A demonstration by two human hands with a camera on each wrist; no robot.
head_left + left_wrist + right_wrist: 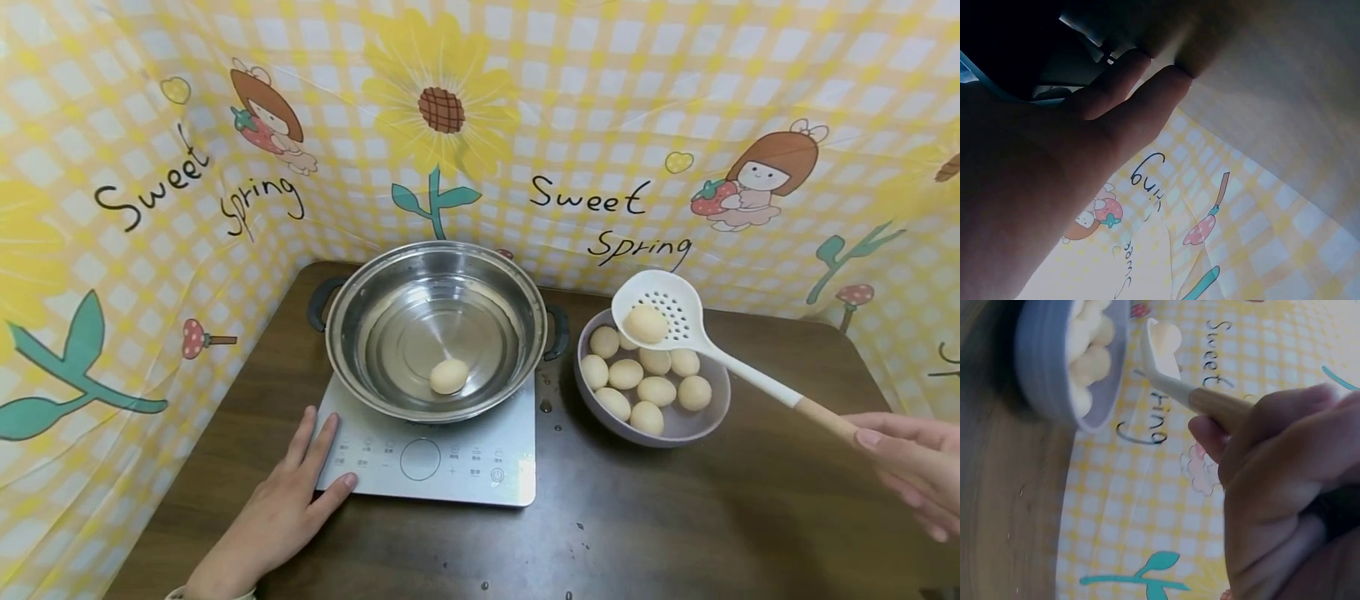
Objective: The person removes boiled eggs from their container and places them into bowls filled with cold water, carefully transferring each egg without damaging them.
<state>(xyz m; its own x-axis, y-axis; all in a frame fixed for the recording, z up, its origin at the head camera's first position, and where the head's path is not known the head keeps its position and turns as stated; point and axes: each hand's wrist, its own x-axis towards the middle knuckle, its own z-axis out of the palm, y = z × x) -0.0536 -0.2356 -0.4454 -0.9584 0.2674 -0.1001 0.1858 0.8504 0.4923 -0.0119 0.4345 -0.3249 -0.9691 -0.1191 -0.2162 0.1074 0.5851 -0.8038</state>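
My right hand [918, 467] grips the wooden handle of a white slotted spoon [757, 379]. In the spoon's bowl lies one egg [647, 323], held above a grey-purple bowl [705, 425] that contains several more eggs [656, 391]. The right wrist view also shows the spoon [1175, 387] raised beside the bowl [1047, 369]. A steel pot [360, 400] with dark handles stands on the induction cooker [517, 483], and a single egg [449, 377] sits at its bottom. My left hand [281, 508] rests with spread, fairly straight fingers at the cooker's front left corner.
The dark wooden table [645, 533] carries small water drops between cooker and bowl and near its front. A yellow checked cloth [570, 108] with flowers and lettering hangs behind and along the sides, close to the pot and bowl.
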